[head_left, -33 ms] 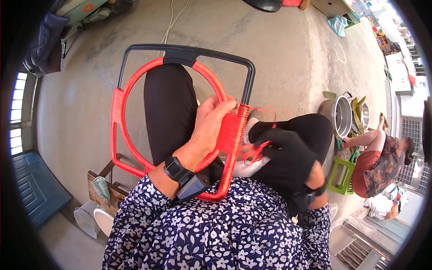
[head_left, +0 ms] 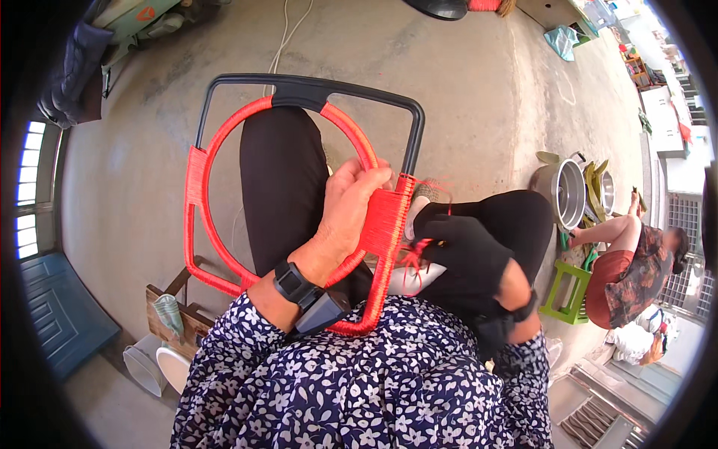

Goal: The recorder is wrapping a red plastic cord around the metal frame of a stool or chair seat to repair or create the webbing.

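Observation:
A squarish black metal frame [head_left: 413, 135] with a ring inside it rests over my lap. Red cord is wound round the ring and most of the outer bars, and a dense wrapped panel [head_left: 385, 218] bridges ring and bar on the right. My left hand [head_left: 342, 206] is bare and closed round the ring's right side, beside that panel. My right hand [head_left: 467, 251], in a black glove, is to the right of the frame. Its fingers are closed on loose red cord [head_left: 410, 275], which dangles below them. The far top bar is bare black.
At the right a person [head_left: 639, 277] sits by a green plastic stool [head_left: 566, 292] and a metal pot [head_left: 570, 193]. A wooden bench [head_left: 176, 329] and a white bucket [head_left: 143, 367] stand at lower left. A pale cable [head_left: 281, 45] runs over the concrete floor.
My right hand has shifted slightly left toward the frame, and the loose cord moved with it. My left hand and the frame stay where they were.

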The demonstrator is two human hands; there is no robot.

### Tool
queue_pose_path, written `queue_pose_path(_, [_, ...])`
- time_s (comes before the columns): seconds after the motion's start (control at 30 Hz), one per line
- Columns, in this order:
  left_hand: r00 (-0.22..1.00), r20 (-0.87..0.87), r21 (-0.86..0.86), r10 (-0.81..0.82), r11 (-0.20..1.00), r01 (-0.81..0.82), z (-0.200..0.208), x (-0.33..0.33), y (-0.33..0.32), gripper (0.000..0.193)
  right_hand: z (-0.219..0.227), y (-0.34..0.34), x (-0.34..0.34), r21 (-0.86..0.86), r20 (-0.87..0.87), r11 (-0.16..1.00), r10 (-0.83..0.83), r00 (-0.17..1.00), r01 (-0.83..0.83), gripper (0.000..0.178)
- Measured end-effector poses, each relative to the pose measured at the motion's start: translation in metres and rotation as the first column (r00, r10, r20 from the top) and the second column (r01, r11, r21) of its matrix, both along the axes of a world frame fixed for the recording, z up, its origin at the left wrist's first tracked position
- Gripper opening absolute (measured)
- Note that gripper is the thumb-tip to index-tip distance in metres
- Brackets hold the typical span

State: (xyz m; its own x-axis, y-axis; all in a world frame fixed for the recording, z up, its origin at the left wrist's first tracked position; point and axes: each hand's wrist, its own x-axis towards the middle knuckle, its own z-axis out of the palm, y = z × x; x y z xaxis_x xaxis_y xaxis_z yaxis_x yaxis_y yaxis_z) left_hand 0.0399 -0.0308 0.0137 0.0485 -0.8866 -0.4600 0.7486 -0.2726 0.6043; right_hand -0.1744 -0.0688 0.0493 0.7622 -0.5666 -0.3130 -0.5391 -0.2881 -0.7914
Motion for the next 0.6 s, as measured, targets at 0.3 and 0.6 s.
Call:
queue_pose_path(0.3, [0.985, 0.171, 0.038, -0.029, 0.999, 0.023, 0.007, -0.001, 0.000, 0.021, -0.036, -0.039, 0.066, 0.451, 0.393, 0.785, -0.602, 0.696, 0.424, 0.041])
queue_pose_path(0.6, [0.999, -0.023, -0.069, 0.033, 0.997, -0.035, 0.002, 0.001, 0.000, 0.005, 0.015, -0.022, 0.060, 0.402, 0.181, 0.599, -0.794, 0.581, 0.693, 0.030])
